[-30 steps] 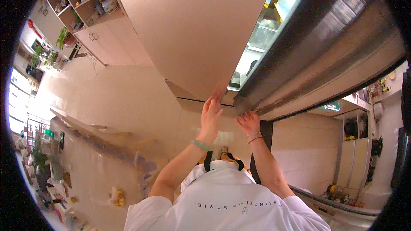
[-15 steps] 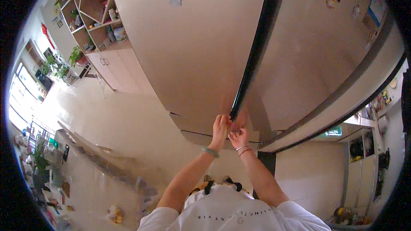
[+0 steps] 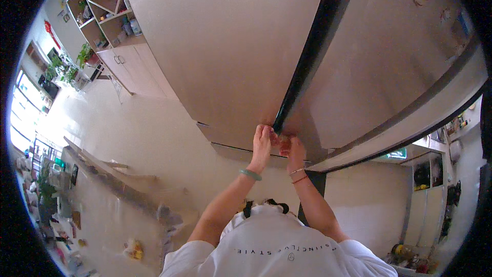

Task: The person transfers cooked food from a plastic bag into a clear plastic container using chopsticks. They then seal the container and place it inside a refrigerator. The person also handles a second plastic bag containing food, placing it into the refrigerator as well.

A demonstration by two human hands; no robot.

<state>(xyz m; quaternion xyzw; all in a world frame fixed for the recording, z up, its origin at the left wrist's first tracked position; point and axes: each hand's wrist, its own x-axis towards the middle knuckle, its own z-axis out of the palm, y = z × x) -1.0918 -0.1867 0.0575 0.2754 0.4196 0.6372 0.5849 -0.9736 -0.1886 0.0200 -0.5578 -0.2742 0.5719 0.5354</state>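
A tall, glossy beige refrigerator stands before me, its left door (image 3: pixel 215 56) and right door (image 3: pixel 379 56) divided by a long black strip (image 3: pixel 315 36). At the strip's lower end my left hand (image 3: pixel 262 144) has its fingers bent around the edge of the left door; a green bangle circles that wrist. Close beside it, my right hand (image 3: pixel 295 152) is curled against the lower part of the right door, with thin bracelets on the wrist. Its fingertips are largely hidden. Reddish patches by both sets of fingers look like reflections in the shiny surface.
A wooden shelf cabinet (image 3: pixel 128 64) with plants and jars stands at far left. In front of it, a long low bench-like piece (image 3: pixel 110 179) lies near a cluttered area. To the right are kitchen cupboards (image 3: pixel 428 210) and a dark floor strip (image 3: pixel 313 190).
My right hand has turned and moved up and right, its fingers now against the door. My left hand stays at the strip's lower end. The whole view has shifted slightly.
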